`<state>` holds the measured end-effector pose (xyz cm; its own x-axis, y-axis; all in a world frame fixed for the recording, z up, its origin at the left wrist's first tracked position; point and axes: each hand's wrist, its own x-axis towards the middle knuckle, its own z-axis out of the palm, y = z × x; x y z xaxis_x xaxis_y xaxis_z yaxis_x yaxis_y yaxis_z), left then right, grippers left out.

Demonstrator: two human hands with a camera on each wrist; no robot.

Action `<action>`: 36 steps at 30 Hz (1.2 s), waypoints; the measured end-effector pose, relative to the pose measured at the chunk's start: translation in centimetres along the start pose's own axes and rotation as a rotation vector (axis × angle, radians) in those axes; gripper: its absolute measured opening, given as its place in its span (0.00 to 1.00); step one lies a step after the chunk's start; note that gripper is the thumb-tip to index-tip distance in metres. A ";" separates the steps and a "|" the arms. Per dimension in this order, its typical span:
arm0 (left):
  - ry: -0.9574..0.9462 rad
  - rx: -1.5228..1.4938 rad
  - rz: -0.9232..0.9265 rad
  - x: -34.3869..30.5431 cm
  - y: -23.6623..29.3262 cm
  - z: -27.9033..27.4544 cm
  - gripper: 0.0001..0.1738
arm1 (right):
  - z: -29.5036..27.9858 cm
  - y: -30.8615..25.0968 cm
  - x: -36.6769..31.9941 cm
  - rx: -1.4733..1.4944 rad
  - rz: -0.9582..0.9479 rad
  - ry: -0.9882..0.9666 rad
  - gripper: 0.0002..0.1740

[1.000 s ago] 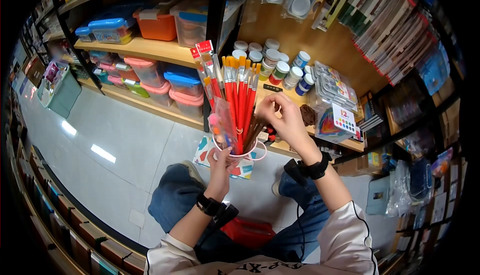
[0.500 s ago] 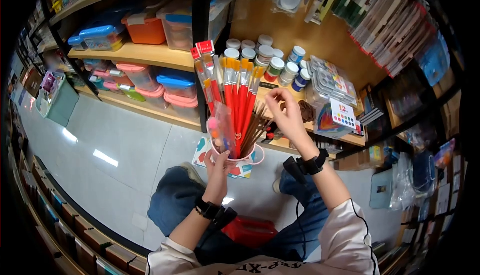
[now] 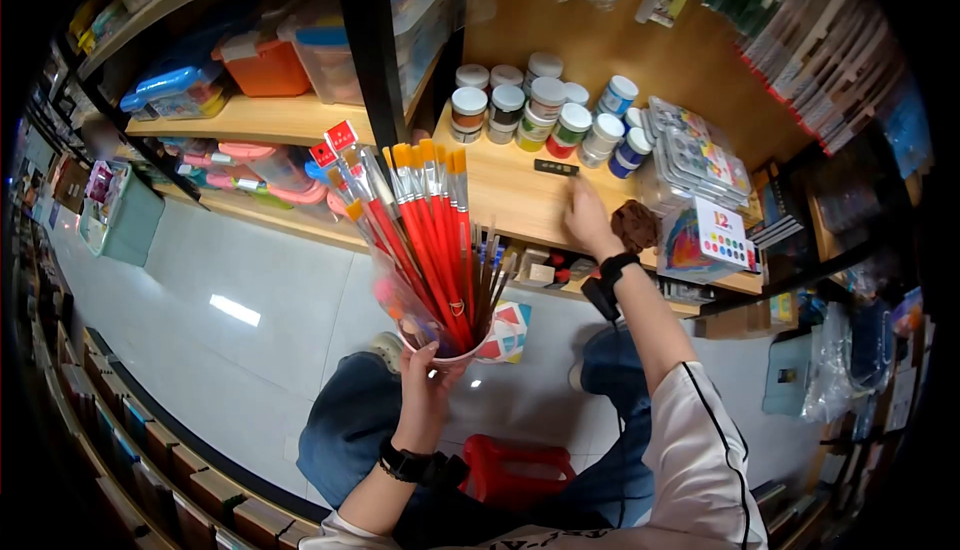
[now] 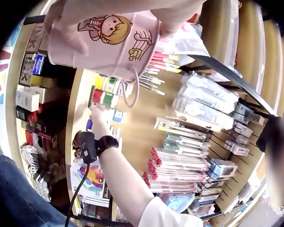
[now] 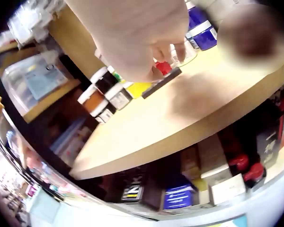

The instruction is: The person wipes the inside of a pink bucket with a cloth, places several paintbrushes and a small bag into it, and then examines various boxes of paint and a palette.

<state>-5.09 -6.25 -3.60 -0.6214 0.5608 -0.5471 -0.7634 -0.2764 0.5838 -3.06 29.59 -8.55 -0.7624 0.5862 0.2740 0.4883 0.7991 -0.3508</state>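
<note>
My left hand [image 3: 425, 400] grips a pink bucket [image 4: 102, 54] printed with a cartoon figure, fingers and thumb around its side. Red-handled paintbrushes [image 3: 430, 260] stand in it, bristles up, with thin brown sticks [image 3: 491, 285] at the right and a clear packet [image 3: 400, 305] at the left. My right hand [image 3: 592, 220] is over the wooden shelf, its fingers bent and fingertips right at a small dark strip [image 3: 556, 167]. In the right wrist view the dark strip [image 5: 162, 82] lies in front of paint jars, and the palm hides part of the fingers.
Paint jars [image 3: 570, 125] stand in rows behind the strip. Right of my hand are a brown crumpled item [image 3: 635, 225], stacked clear cases [image 3: 695, 155] and a paint box [image 3: 715, 235]. A black post [image 3: 365, 50] rises left of the shelf; a red stool [image 3: 515, 470] is below me.
My right hand has left the brown sticks and reached forward over the shelf to the dark strip. The bucket in my left hand has shifted left and lower in the head view.
</note>
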 end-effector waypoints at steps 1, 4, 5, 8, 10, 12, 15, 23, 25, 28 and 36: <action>0.018 0.004 -0.001 0.1 0.1 0.1 0.29 | 0.3 0.3 0.9 -0.077 -0.028 -0.024 0.29; 0.041 0.052 0.007 0.3 0.4 0.1 0.25 | 1.5 1.9 2.7 -0.205 0.010 -0.071 0.29; 0.031 0.063 -0.010 0.5 0.3 -0.2 0.24 | 1.8 2.0 3.1 -0.284 -0.040 -0.052 0.29; 0.013 0.039 -0.087 0.6 0.0 -0.5 0.24 | 2.0 2.2 3.5 -0.353 -0.124 -0.080 0.26; -0.001 0.022 -0.127 0.5 0.0 -0.3 0.23 | 1.6 2.1 3.7 -0.473 -0.181 -0.105 0.20; 0.015 0.015 -0.125 0.1 0.2 0.5 0.23 | 1.6 2.1 3.9 -0.463 -0.174 -0.130 0.18; 0.006 0.002 -0.125 0.1 0.0 0.3 0.23 | 1.7 2.2 3.8 -0.404 -0.162 -0.140 0.14; -0.055 -0.065 -0.126 0.6 -0.9 0.5 0.27 | -1.7 1.4 2.5 -0.186 0.210 -0.353 0.22; -0.075 -0.069 -0.096 0.6 -1.4 0.8 0.25 | -1.6 3.0 2.1 0.220 0.475 -0.412 0.26; -0.241 0.007 0.001 1.1 -2.8 -0.1 0.22 | -5.8 0.1 -1.5 1.145 0.804 -0.353 0.24; -0.065 0.000 -0.127 2.1 -3.7 1.6 0.23 | -13.9 -13.3 -11.6 1.304 0.163 0.142 0.48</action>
<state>-3.30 -2.84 -5.90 -0.5072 0.6407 -0.5764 -0.8351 -0.2001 0.5125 5.18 14.03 5.37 -0.6446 0.7351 0.2100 -0.2554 0.0519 -0.9655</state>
